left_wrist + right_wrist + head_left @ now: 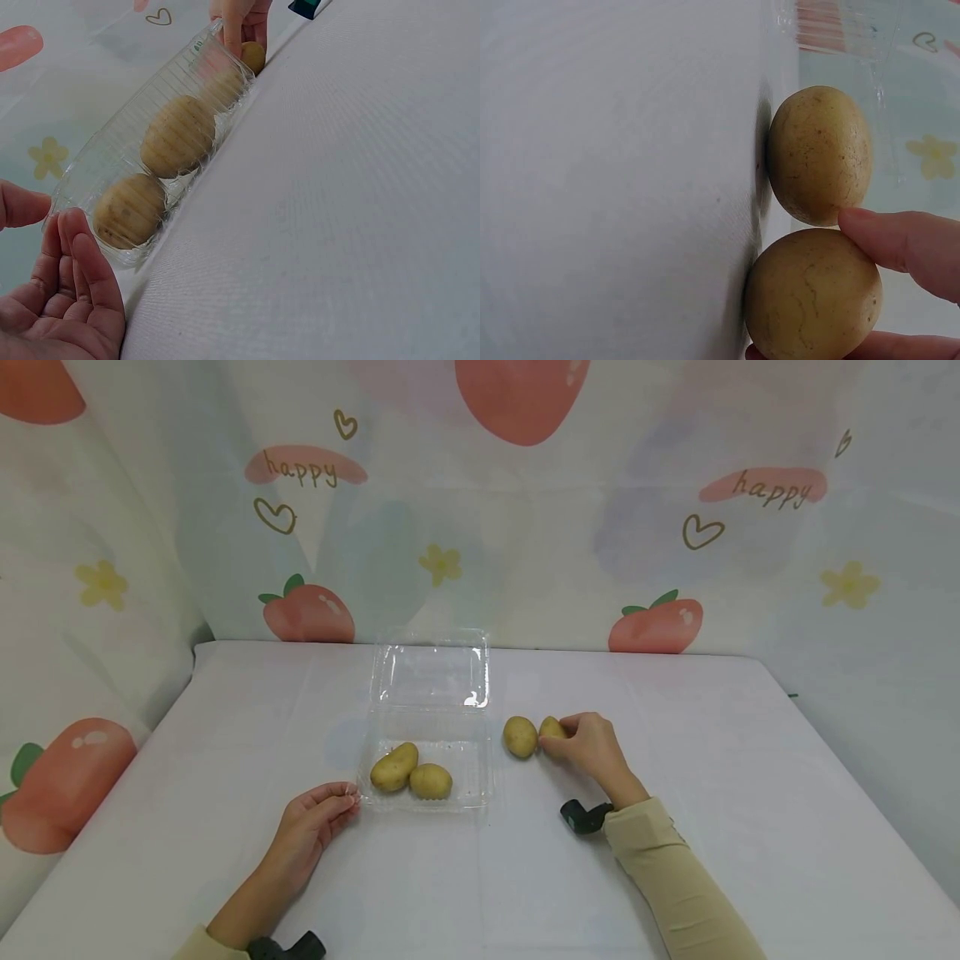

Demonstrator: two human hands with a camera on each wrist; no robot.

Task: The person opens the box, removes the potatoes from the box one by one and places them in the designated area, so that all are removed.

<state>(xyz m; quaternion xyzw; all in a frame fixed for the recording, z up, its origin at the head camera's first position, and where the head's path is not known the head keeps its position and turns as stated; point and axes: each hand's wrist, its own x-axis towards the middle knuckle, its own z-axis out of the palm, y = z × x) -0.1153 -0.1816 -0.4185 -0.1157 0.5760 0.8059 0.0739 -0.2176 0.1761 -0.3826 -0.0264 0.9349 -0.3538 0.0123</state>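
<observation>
A clear plastic clamshell box (472, 777) lies with its lid raised at the back. Inside it are two potatoes, a longer potato (394, 767) at the left and a rounder potato (431, 782) beside it. My left hand (318, 822) pinches the box's left front rim between thumb and fingers. To the right of the box, my right hand (592, 752) grips a potato (814, 296) that sits at the table surface. Just left of that one, another potato (820, 156) rests on the table, close to my right thumb.
A white cloth covers the table (450, 885). Behind it hangs a printed backdrop (525, 527) with fruit and hearts. The transparent lid (431, 672) stands near the table's back edge. Each wrist wears a black device, such as the right wrist camera (585, 817).
</observation>
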